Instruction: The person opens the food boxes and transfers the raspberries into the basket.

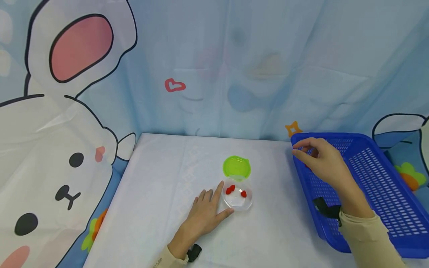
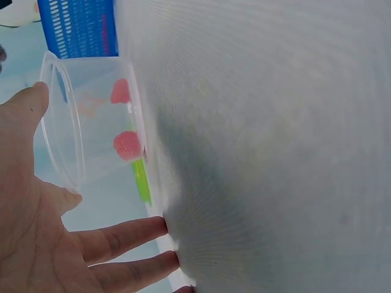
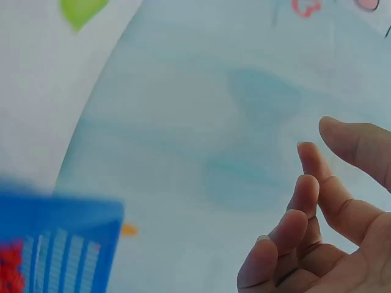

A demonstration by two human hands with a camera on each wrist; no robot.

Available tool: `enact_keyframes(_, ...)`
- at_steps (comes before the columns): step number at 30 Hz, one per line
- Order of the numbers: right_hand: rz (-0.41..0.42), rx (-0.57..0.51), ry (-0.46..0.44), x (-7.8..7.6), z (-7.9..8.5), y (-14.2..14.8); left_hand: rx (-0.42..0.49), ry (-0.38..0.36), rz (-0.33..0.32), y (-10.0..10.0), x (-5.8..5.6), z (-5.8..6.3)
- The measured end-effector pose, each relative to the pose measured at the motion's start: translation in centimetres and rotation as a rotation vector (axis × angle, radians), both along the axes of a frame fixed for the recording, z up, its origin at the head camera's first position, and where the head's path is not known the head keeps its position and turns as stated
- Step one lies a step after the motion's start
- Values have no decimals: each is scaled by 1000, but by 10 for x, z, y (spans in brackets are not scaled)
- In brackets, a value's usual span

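A clear plastic cup (image 1: pixel 237 204) stands on the white table and has small red raspberry-like pieces (image 2: pixel 127 145) in it. My left hand (image 1: pixel 204 214) rests beside the cup; its thumb and index finger touch or nearly touch the rim from the near and left sides. The other left fingers are spread, their tips on the cloth. Above the near-left part of a blue plastic basket (image 1: pixel 326 238), my right hand (image 1: pixel 323 162) is raised with fingers loosely bent. In the right wrist view, a gap shows between its thumb and index finger, with nothing held.
A bright green lid (image 1: pixel 236 166) lies just behind the cup. More red pieces (image 3: pixel 11 268) show inside the basket, partly hidden by my right hand in the head view. A blue cartoon curtain (image 1: pixel 214 67) hangs behind the table (image 1: pixel 161 178).
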State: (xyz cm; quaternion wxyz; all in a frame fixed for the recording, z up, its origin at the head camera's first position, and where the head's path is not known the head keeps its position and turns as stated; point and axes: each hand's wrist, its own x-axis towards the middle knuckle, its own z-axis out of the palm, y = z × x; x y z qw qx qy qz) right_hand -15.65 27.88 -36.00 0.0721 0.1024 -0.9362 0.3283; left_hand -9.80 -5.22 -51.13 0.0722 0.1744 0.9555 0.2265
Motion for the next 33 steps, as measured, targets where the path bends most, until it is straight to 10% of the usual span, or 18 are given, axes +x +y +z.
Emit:
enact_keyframes(9, 109, -25, -12, 9, -23, -54, -8, 4, 2, 0, 0, 0)
enact_keyframes(25, 268, -37, -180, -8, -112, -89, -38, 43, -15, 0, 0, -2)
enact_keyframes(33, 292, 89, -203, -10, -124, -100, -39, 45, -17, -1, 0, -1)
